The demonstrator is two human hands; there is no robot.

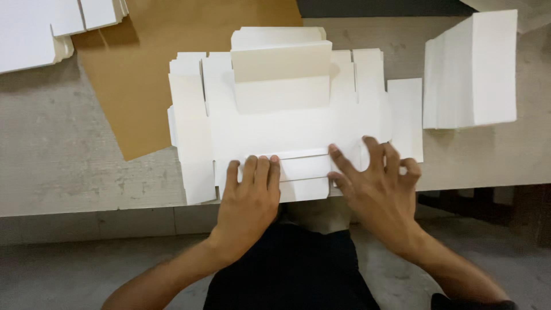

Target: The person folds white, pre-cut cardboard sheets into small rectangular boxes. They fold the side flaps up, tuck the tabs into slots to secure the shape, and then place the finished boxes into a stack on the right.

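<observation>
Paper sheets, white and stacked, lie at the far left corner of the grey table. Next to them a big brown sheet lies flat, and its right side is tucked under the white cardboard box blank. The box blank lies spread out in the middle of the table, with its near flap folded over at the near edge. The left hand lies flat on that folded flap, fingers straight and close together, pressing down and gripping nothing. The right hand rests just beside it on the right part of the box blank, fingers spread wide and bent a little, also gripping nothing. Near the far right edge stands a tall pile of white cards, apart from both hands.
</observation>
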